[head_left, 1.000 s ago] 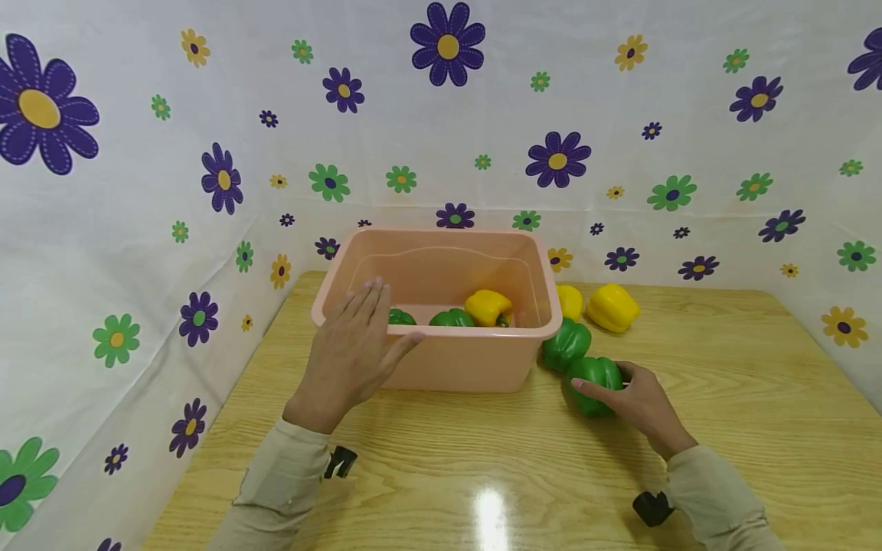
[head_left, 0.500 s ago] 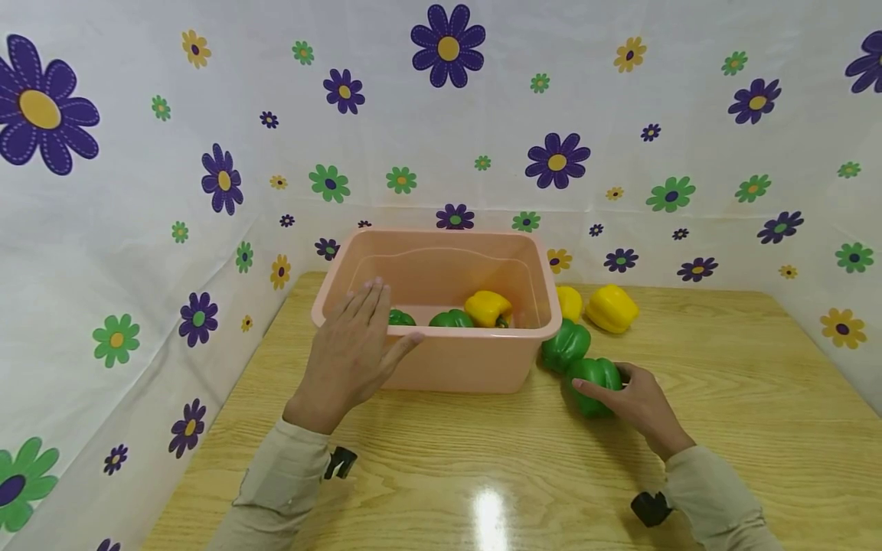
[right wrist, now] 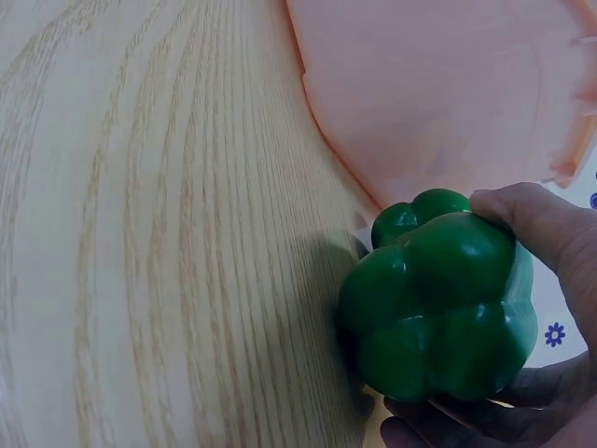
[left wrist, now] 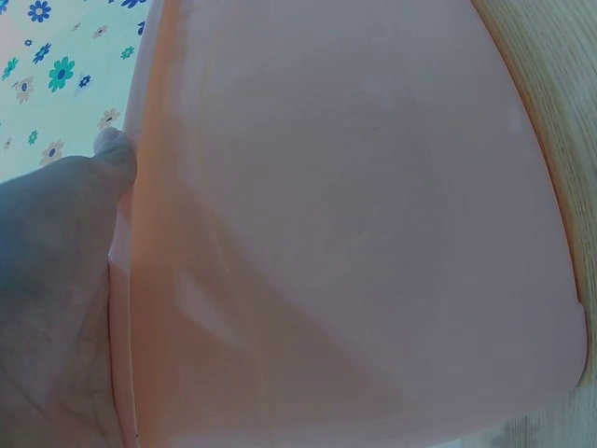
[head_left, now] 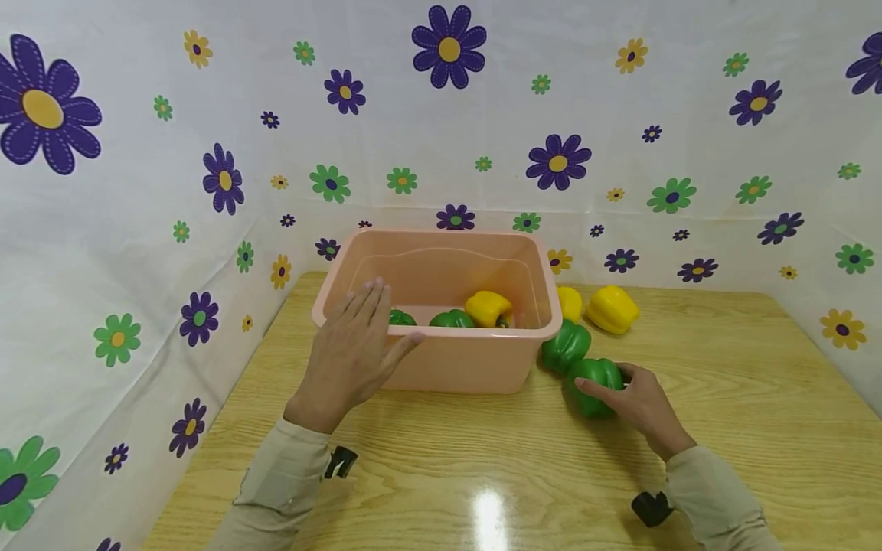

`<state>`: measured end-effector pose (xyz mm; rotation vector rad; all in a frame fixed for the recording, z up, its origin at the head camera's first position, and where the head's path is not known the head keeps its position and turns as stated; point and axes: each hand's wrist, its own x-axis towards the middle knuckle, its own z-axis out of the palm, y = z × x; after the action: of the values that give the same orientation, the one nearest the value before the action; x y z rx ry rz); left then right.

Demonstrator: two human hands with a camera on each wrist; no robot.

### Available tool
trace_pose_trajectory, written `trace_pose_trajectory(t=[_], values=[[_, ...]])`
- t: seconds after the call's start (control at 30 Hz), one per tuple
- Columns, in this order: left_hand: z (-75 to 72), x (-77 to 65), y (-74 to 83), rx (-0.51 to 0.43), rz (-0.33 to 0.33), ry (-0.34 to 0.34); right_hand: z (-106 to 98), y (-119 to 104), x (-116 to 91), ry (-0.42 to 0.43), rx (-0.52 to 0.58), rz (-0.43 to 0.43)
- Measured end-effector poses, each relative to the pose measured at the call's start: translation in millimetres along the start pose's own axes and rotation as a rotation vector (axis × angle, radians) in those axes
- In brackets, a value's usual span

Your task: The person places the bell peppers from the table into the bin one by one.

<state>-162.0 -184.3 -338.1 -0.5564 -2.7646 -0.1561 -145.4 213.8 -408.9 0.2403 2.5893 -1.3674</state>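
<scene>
My left hand (head_left: 350, 348) lies with straight fingers over the front rim of a pink plastic tub (head_left: 455, 363), its thumb along the outside of the rim. Inside the tub, two green bell peppers (head_left: 451, 318) and a yellow bell pepper (head_left: 488, 308) show above the front wall, which hides their lower parts. To the right of the tub, my right hand (head_left: 644, 402) grips a green bell pepper (head_left: 596, 389), thumb on one side and fingers curled round the other. In the right wrist view that pepper (right wrist: 438, 308) sits close over the table.
Another green bell pepper (head_left: 566, 346) lies between the tub and the held one. Behind it are a partly hidden yellow pepper (head_left: 569, 303) and a second yellow pepper (head_left: 612, 309). A flower-print cloth (head_left: 606, 99) hangs behind and left of the wooden table (head_left: 413, 474).
</scene>
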Motion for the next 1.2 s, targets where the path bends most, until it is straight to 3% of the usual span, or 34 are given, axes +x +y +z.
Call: trace_pose_trajectory(t=[1.2], values=[[-0.5, -0.6, 0.2, 0.005, 0.011, 0.017, -26, -11, -3, 0.035, -0.008, 0.002]])
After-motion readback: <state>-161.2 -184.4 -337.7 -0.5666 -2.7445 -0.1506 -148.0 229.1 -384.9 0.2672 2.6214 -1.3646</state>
